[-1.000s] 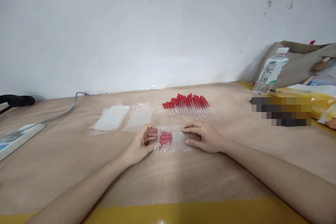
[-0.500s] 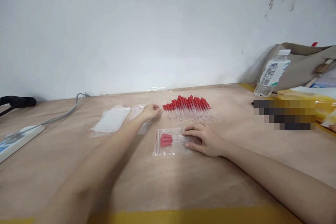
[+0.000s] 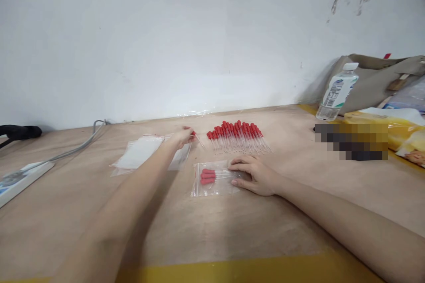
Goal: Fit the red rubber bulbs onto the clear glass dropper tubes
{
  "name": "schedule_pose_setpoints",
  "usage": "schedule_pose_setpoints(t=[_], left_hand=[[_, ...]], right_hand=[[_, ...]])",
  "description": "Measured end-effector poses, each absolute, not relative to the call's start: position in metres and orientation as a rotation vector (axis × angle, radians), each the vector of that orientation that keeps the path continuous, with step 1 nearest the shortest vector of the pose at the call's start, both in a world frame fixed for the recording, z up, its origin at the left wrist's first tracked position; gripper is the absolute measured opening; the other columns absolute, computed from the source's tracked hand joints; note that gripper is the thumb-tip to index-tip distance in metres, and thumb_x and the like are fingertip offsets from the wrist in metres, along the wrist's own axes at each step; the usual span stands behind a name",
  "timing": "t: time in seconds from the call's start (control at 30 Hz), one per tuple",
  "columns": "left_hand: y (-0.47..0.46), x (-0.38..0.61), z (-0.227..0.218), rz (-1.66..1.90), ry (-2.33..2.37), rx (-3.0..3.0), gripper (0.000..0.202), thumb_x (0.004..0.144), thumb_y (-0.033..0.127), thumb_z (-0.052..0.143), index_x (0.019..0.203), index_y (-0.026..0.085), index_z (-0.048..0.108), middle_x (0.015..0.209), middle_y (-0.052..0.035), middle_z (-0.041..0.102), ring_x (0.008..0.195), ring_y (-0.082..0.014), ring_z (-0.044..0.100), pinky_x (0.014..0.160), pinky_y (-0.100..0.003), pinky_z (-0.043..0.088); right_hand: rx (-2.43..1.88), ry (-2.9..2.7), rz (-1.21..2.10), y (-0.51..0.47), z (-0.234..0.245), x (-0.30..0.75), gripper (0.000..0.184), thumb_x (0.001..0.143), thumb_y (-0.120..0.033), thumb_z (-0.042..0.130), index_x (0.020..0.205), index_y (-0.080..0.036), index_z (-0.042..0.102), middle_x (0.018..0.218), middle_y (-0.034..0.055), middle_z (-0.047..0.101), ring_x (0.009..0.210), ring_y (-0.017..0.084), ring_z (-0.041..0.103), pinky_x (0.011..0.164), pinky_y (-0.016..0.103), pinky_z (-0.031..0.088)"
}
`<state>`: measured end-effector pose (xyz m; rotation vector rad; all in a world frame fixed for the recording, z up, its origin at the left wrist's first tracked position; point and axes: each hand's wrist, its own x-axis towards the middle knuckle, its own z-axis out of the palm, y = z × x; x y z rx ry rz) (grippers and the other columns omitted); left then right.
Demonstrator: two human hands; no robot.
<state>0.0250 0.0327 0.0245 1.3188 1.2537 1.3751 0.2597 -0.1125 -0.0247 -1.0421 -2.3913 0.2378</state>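
Pinched by its red bulb, a glass dropper (image 3: pixel 200 141) hangs slantwise from my left hand (image 3: pixel 182 137), its thin stem pointing down to the right. Just right of it lies a spread row of several red-bulbed droppers (image 3: pixel 237 135). Nearer to me, a clear zip bag (image 3: pixel 221 190) lies flat with a few droppers (image 3: pixel 208 176) inside, bulbs toward the left. My right hand (image 3: pixel 254 174) rests on the right end of that bag, fingers and thumb apart, covering the stem tips.
Stacked clear bags (image 3: pixel 141 152) lie left of the droppers, more partly under my left hand. A power strip (image 3: pixel 26 181) with a grey cable sits at far left. A bottle (image 3: pixel 337 93), a beige bag (image 3: pixel 372 82) and a yellow package (image 3: pixel 395 128) stand at right.
My left hand has drawn back a little to the left from the dropper row, now with one dropper in its fingers. My right hand stays on the bag.
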Motion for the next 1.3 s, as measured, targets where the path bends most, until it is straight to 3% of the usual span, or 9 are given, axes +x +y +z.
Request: schedule_pose_setpoints(t=[0.17, 0.27, 0.47, 0.9, 1.1, 1.3], left_hand=[[-0.023, -0.027, 0.015, 1.513, 1.303, 1.14, 0.018, 0.082, 0.021, 0.052, 0.099, 0.016, 0.049, 0.076, -0.0003, 0.057, 0.059, -0.0063, 0.057, 0.066, -0.026, 0.051], [-0.061, -0.046, -0.002, 1.584, 1.24, 1.056, 0.013, 0.079, 0.02, 0.055, 0.09, 0.016, 0.051, 0.075, -0.0004, 0.059, 0.061, -0.0085, 0.059, 0.063, -0.025, 0.051], [-0.089, -0.043, -0.011, 1.56, 1.163, 0.997, 0.017, 0.076, 0.022, 0.058, 0.091, 0.018, 0.05, 0.077, 0.0005, 0.061, 0.065, -0.0088, 0.061, 0.064, -0.022, 0.051], [-0.1, -0.033, -0.014, 1.398, 1.139, 1.005, 0.019, 0.076, 0.021, 0.059, 0.091, 0.018, 0.047, 0.077, 0.0004, 0.061, 0.07, -0.0105, 0.062, 0.075, -0.028, 0.051], [-0.104, -0.035, -0.011, 1.108, 1.123, 1.175, 0.021, 0.072, 0.023, 0.064, 0.086, 0.017, 0.049, 0.079, 0.0005, 0.059, 0.079, -0.0121, 0.06, 0.082, -0.03, 0.047], [-0.105, -0.049, 0.002, 0.721, 1.235, 1.779, 0.02, 0.07, 0.031, 0.064, 0.079, 0.016, 0.054, 0.07, 0.0014, 0.055, 0.065, -0.0096, 0.051, 0.062, -0.022, 0.042]], right_hand=[[-1.029, -2.389, 0.252, -0.112, -0.026, 0.26, 0.038, 0.081, -0.044, 0.05, 0.111, -0.022, 0.058, 0.111, 0.0078, 0.055, 0.103, 0.021, 0.049, 0.09, 0.038, 0.034], [-1.033, -2.393, 0.243, -0.111, -0.027, 0.26, 0.038, 0.081, -0.045, 0.05, 0.111, -0.022, 0.058, 0.111, 0.0076, 0.055, 0.103, 0.021, 0.049, 0.091, 0.039, 0.033], [-1.053, -2.391, 0.242, -0.112, -0.027, 0.26, 0.039, 0.081, -0.045, 0.05, 0.111, -0.023, 0.058, 0.112, 0.0081, 0.055, 0.104, 0.022, 0.048, 0.091, 0.04, 0.034], [-1.054, -2.397, 0.243, -0.111, -0.028, 0.261, 0.039, 0.081, -0.046, 0.049, 0.112, -0.023, 0.057, 0.111, 0.0083, 0.055, 0.103, 0.022, 0.048, 0.09, 0.04, 0.036], [-1.059, -2.4, 0.243, -0.111, -0.028, 0.262, 0.04, 0.081, -0.046, 0.049, 0.113, -0.023, 0.057, 0.112, 0.0087, 0.054, 0.103, 0.022, 0.049, 0.09, 0.041, 0.036], [-1.074, -2.398, 0.239, -0.112, -0.026, 0.26, 0.04, 0.081, -0.046, 0.049, 0.113, -0.023, 0.057, 0.112, 0.0085, 0.055, 0.103, 0.022, 0.049, 0.09, 0.041, 0.035]])
